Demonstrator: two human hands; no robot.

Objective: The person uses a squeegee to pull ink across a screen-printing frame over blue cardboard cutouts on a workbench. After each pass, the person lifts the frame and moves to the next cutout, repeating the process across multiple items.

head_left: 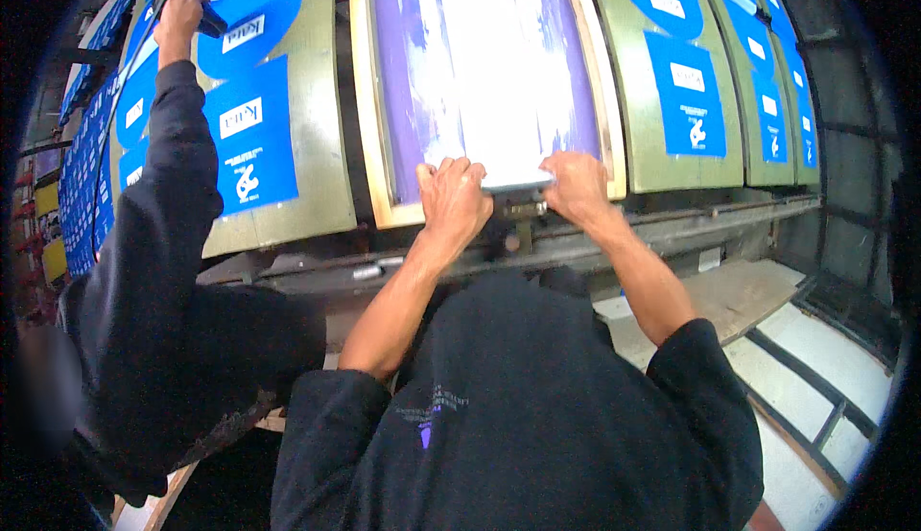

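My left hand (454,200) and my right hand (576,186) grip a dark straight bar (516,188), apparently a squeegee, at the near end of a wooden-framed screen (606,99). Both sets of fingers are curled around it. The screen's purple mesh (403,128) carries streaky white ink, brightest down the middle. Beneath the bar, between my hands, is a small metal fitting (528,209) on the frame's near side.
Olive boards with blue printed patches (729,171) flank the screen along a metal rail (691,220). At left, a co-worker in a dark sleeve (163,176) holds a dark tool (212,19) over another board. A pale plank (724,296) lies low at right.
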